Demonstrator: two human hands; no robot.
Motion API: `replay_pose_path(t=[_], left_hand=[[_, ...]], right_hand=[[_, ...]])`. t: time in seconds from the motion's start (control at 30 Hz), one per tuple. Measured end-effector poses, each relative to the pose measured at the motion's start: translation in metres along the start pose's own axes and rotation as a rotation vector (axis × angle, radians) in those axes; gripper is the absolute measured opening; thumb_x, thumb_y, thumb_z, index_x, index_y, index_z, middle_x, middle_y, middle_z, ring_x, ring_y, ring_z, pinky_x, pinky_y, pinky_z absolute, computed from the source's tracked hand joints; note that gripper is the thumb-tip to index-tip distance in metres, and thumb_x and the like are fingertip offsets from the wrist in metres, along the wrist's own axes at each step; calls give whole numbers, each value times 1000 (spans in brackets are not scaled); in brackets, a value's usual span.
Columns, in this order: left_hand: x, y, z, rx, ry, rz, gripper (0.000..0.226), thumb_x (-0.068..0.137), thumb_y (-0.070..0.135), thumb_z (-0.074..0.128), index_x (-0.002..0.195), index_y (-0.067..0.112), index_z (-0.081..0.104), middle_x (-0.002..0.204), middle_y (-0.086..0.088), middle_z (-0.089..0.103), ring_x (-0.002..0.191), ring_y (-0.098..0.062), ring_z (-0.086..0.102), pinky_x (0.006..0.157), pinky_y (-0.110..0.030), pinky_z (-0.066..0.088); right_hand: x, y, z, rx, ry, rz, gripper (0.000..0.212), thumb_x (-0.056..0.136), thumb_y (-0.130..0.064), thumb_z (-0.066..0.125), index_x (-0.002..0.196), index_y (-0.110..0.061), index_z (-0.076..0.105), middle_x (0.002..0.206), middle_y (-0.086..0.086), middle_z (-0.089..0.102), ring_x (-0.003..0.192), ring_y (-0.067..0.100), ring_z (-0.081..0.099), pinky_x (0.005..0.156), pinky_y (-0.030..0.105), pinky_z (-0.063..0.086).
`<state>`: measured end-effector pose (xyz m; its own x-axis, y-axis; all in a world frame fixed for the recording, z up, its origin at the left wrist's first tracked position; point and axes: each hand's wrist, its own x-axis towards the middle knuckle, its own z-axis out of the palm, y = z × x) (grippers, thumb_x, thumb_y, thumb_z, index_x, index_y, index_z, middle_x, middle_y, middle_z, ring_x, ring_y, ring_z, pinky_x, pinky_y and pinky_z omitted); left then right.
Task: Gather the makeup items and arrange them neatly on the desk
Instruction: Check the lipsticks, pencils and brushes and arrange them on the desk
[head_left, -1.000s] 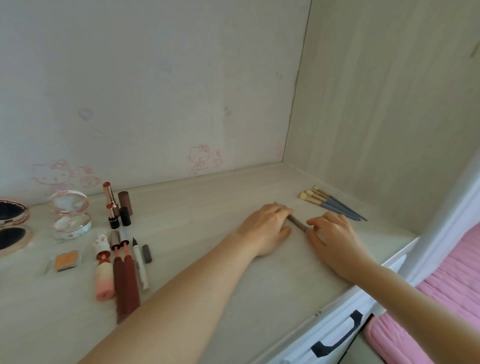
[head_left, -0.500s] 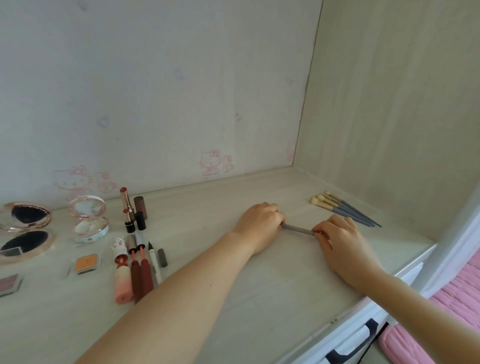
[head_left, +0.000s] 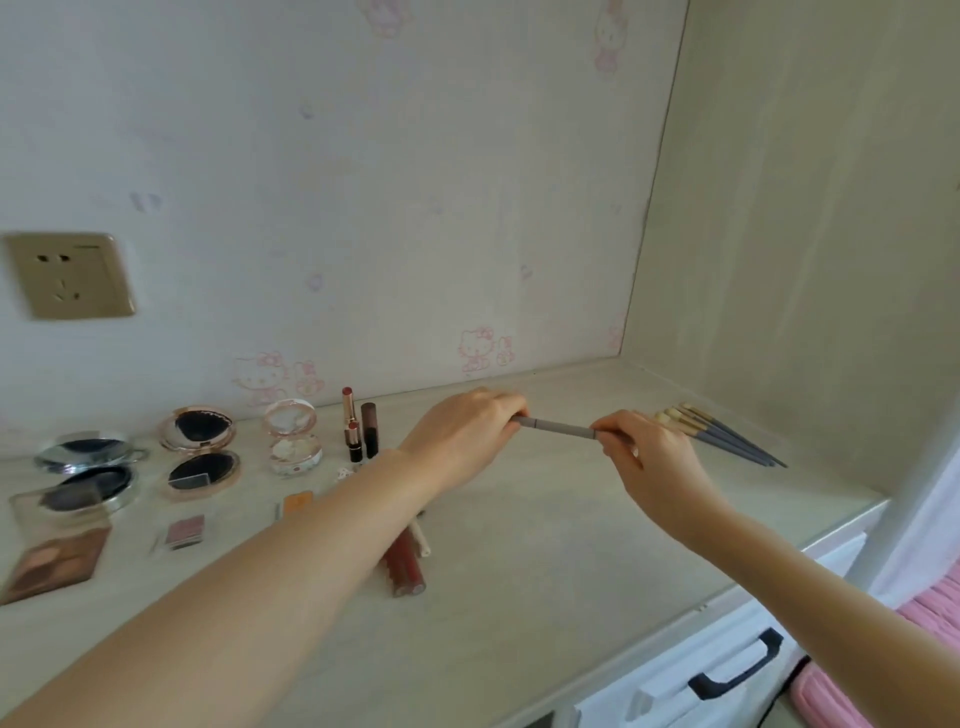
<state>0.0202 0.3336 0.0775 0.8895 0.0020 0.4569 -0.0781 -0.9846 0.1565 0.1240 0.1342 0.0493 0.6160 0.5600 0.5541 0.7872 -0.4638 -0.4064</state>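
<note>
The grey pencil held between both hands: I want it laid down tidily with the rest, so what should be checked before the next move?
1. Grey pencil held at both ends, left hand and right hand: ok.
2. Pencil lifted clear of the desk: ok.
3. Pencil capped or closed: cannot tell, both ends are hidden in the fingers.
4. Bare desk between the lip products and the brushes for a landing spot: ok.
5. Brushes lying parallel near the right wall, apart from the hands: ok.
6. Lip products in an even row: cannot tell, the left forearm covers most of them.
</note>
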Motion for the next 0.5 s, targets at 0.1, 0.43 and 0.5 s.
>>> replay_pose_path(t=[0.1, 0.43, 0.5], left_hand=[[-29, -12, -23, -12, 25, -41, 14, 99, 28, 46, 105, 22, 58, 98, 6, 61, 90, -15, 56, 76, -37, 48], [-150, -54, -87, 2, 112, -200, 11, 95, 28, 54, 103, 24, 60, 92, 12, 60, 80, -7, 55, 69, -30, 48], [-176, -61, -95, 29, 143, -238, 9, 94, 27, 57, 102, 26, 60, 93, 13, 59, 79, -4, 53, 68, -25, 45]], right_hand=[[1, -30, 6, 64, -4, -38, 13, 94, -16, 53, 95, -19, 66, 77, -14, 57, 68, 4, 53, 61, 7, 38], [-14, -133, 47, 173, -99, -196, 10, 93, -26, 56, 91, -26, 65, 74, -18, 56, 72, 1, 52, 62, 10, 37], [-20, -151, 57, 185, -127, -230, 9, 92, -28, 58, 91, -26, 66, 75, -19, 57, 75, 0, 52, 64, 10, 37]])
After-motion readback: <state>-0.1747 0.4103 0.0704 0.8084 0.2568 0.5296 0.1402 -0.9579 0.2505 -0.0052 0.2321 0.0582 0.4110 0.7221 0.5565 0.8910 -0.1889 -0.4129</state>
